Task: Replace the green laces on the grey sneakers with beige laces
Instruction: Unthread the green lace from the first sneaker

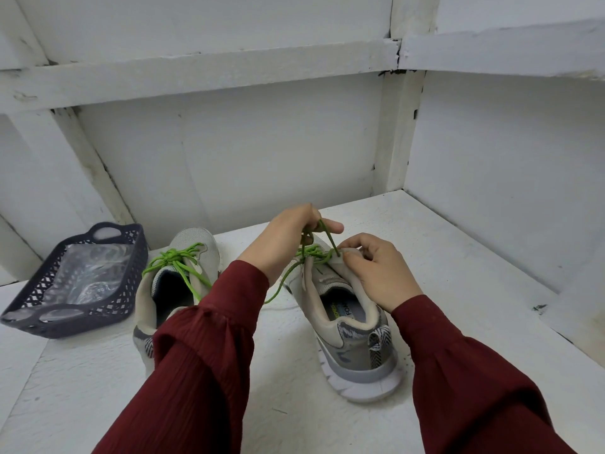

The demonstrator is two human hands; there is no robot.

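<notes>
The left hand (288, 239) has its grip pinched on the green lace (329, 239), which runs taut from the fingers down to the grey sneaker (353, 352) on the tabletop (294, 404). The right hand (376, 273) pinches the sneaker's upper just beside the lace.

Bare left hand (288, 239) and right hand (376, 271), long maroon sleeves (203, 355) of finely crinkled fabric, gathered above snug cuffs.

The left sleeve (203, 355) hides the heel of the left sneaker (196, 244); the basket (139, 267) holds something indistinct.
</notes>
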